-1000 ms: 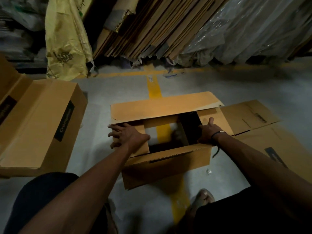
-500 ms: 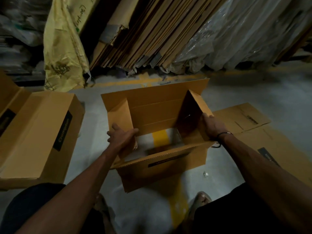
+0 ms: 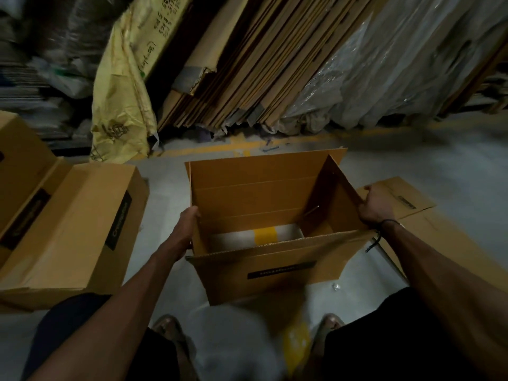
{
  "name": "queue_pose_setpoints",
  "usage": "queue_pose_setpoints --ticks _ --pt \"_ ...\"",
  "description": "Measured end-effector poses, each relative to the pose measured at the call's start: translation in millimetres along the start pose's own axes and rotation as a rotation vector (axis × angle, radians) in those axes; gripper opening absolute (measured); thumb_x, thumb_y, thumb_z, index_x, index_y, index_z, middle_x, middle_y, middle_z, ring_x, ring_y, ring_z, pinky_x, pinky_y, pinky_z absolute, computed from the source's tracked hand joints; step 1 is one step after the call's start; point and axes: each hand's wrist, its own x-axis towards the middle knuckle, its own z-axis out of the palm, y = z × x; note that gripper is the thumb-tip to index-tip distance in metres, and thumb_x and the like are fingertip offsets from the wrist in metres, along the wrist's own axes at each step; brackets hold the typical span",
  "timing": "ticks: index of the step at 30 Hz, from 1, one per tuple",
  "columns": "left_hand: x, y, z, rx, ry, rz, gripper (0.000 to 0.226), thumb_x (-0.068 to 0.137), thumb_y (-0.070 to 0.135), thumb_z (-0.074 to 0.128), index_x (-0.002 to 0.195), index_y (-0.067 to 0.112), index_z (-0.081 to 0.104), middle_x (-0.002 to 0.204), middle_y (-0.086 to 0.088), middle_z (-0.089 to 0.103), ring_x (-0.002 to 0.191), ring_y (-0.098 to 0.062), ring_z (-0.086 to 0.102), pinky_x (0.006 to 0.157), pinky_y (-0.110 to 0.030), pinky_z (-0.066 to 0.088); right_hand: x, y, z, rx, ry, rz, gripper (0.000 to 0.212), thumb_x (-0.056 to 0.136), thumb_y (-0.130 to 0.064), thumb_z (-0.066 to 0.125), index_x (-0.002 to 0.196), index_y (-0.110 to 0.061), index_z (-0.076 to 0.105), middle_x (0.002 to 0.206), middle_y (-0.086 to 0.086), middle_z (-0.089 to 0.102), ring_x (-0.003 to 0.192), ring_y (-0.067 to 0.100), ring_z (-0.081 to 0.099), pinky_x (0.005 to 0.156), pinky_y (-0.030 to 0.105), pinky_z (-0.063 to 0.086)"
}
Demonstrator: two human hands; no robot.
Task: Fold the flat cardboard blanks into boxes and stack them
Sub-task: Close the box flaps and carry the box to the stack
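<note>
At floor centre, left hand (image 3: 189, 224) and right hand (image 3: 375, 206) are gripping the open box (image 3: 264, 199) at 9 and 3 o'clock; squaring walls first is wise.

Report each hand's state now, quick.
Left hand: grips the left wall of the opened cardboard box.
Right hand: grips the box's right wall, fingers curled over its edge.

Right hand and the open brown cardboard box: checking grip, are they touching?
Touching: the head view shows the right hand gripping the right wall of the open brown cardboard box.
</note>
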Motion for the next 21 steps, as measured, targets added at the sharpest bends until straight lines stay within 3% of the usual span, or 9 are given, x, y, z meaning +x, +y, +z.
queue_pose_setpoints --ticks 2,5,8,11,13,17,19,21 --pt "-24 15 4 -0.025 0.012 -0.023 0.062 0.089 0.068 0.033 0.133 0.027 0.049 0.128 -0.013 0.060 0.112 -0.039 0.058 0.099 -0.064 0.045 -1 9 -5 -0.005 0.012 0.074 0.028 0.096 -0.017 0.056 0.119 -0.002 0.063 0.100 0.018 0.066 0.094 0.036 0.061 0.081 0.043 0.052" --pt "-37 23 -1 -0.027 -0.008 -0.069 0.057 0.102 0.057 0.030 0.148 0.024 0.035 0.137 -0.020 0.051 0.118 -0.044 0.052 0.103 -0.066 0.040 -6 20 -11 0.046 0.004 0.150 0.028 0.099 -0.029 0.053 0.096 -0.006 0.069 0.088 0.015 0.067 0.085 0.034 0.062 0.079 0.042 0.054" --pt "-38 27 -21 -0.058 0.009 -0.253 0.070 0.097 0.062 0.036 0.156 0.028 0.020 0.148 -0.029 0.039 0.126 -0.057 0.044 0.099 -0.077 0.036 -4 29 -13 0.032 -0.005 0.222 0.026 0.098 -0.043 0.052 0.091 -0.021 0.063 0.092 0.010 0.066 0.090 0.033 0.062 0.086 0.047 0.053" --pt "-39 31 -37 -0.085 -0.028 -0.369 0.069 0.095 0.066 0.041 0.152 0.028 0.025 0.143 -0.031 0.042 0.118 -0.061 0.049 0.085 -0.079 0.044 -7 31 -17 0.049 -0.007 0.336 0.043 0.094 -0.057 0.054 0.086 -0.016 0.064 0.089 0.011 0.065 0.087 0.032 0.061 0.087 0.050 0.050" --pt "-39 31 -41 -0.106 -0.071 -0.369 0.062 0.097 0.061 0.044 0.145 0.025 0.031 0.136 -0.027 0.047 0.112 -0.059 0.054 0.083 -0.074 0.051 -7 28 -19 0.166 -0.017 0.384 0.046 0.094 -0.055 0.059 0.087 -0.010 0.064 0.089 0.013 0.064 0.083 0.031 0.062 0.078 0.044 0.054" --pt "-47 33 -30 -0.018 -0.083 -0.257 0.052 0.103 0.049 0.042 0.146 0.023 0.032 0.138 -0.012 0.045 0.118 -0.053 0.054 0.078 -0.058 0.059 -2 25 -20 0.300 0.013 0.469 0.047 0.095 -0.048 0.062 0.086 -0.002 0.063 0.102 0.021 0.069 0.095 0.038 0.068 0.087 0.050 0.059" --pt "-48 34 -27 0.020 -0.076 -0.219 0.050 0.104 0.046 0.038 0.147 0.020 0.031 0.131 -0.019 0.051 0.112 -0.049 0.058 0.079 -0.057 0.060 -4 18 -23 0.327 0.021 0.462 0.047 0.099 -0.043 0.059 0.093 0.003 0.065 0.096 0.021 0.069 0.089 0.036 0.067 0.082 0.047 0.059" --pt "-50 35 -29 0.050 -0.076 -0.203 0.049 0.103 0.047 0.037 0.142 0.018 0.036 0.122 -0.022 0.056 0.106 -0.048 0.062 0.080 -0.059 0.059 -10 11 -29 0.401 0.028 0.464 0.044 0.102 -0.039 0.054 0.082 -0.001 0.059 0.084 0.016 0.063 0.074 0.029 0.061 0.069 0.040 0.055"
